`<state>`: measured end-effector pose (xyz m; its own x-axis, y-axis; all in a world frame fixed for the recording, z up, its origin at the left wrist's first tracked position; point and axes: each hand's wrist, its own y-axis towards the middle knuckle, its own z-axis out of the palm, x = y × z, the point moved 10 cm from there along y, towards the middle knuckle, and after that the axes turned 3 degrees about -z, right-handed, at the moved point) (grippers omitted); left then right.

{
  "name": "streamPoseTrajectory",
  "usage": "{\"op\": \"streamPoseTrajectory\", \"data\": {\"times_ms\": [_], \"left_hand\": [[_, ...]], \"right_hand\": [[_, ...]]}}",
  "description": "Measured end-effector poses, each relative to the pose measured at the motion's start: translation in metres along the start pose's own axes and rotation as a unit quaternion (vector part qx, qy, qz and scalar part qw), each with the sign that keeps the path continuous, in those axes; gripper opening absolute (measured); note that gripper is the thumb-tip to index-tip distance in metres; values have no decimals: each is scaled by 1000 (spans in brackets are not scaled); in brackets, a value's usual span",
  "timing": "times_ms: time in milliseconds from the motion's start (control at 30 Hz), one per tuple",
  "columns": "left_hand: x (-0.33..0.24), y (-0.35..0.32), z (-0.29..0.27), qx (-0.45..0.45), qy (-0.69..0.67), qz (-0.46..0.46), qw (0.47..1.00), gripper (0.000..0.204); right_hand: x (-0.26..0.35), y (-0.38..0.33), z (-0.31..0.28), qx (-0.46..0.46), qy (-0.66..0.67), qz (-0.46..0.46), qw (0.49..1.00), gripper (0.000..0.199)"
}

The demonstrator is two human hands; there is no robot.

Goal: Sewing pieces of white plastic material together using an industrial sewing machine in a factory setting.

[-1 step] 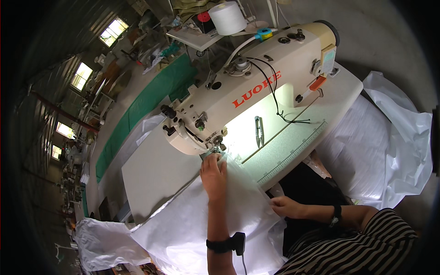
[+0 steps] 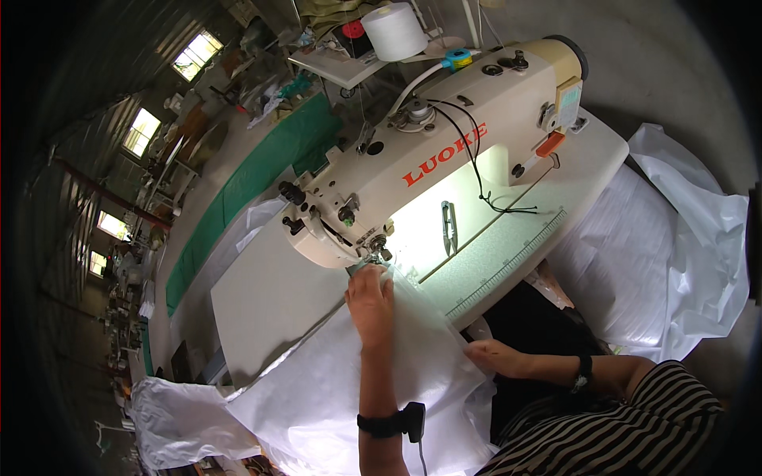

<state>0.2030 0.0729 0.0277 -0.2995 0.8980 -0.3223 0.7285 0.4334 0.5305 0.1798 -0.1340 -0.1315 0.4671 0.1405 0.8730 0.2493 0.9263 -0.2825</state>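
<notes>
A white sheet (image 2: 425, 361) is draped over the front of the tabletop (image 2: 274, 309), its upper corner brought to the needle end of the sewing machine (image 2: 452, 135). There it is touched by the left hand (image 2: 370, 308); whether it is pinched cannot be made out. The right hand (image 2: 498, 358) is held at the sheet's right edge, its grip unclear. Thread snips (image 2: 449, 228) are laid beneath the machine's arm.

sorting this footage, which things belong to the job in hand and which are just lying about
In the job:
- white sheet, under the left hand, right hand by its edge
- sewing machine
- thread cone, probably

Lying about, it seems:
- snips, unheld
- green strip, behind
</notes>
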Motion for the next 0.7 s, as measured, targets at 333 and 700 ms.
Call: {"op": "streamPoseTrajectory", "data": {"times_ms": [333,700], "left_hand": [[-50,6,7,89,56,243,964,23],[-25,3,0,104,7,230,968,19]], "right_hand": [[91,-22,25,-60,-491,-116,862,49],[107,-15,62,-40,-741,-198,641,56]]}}
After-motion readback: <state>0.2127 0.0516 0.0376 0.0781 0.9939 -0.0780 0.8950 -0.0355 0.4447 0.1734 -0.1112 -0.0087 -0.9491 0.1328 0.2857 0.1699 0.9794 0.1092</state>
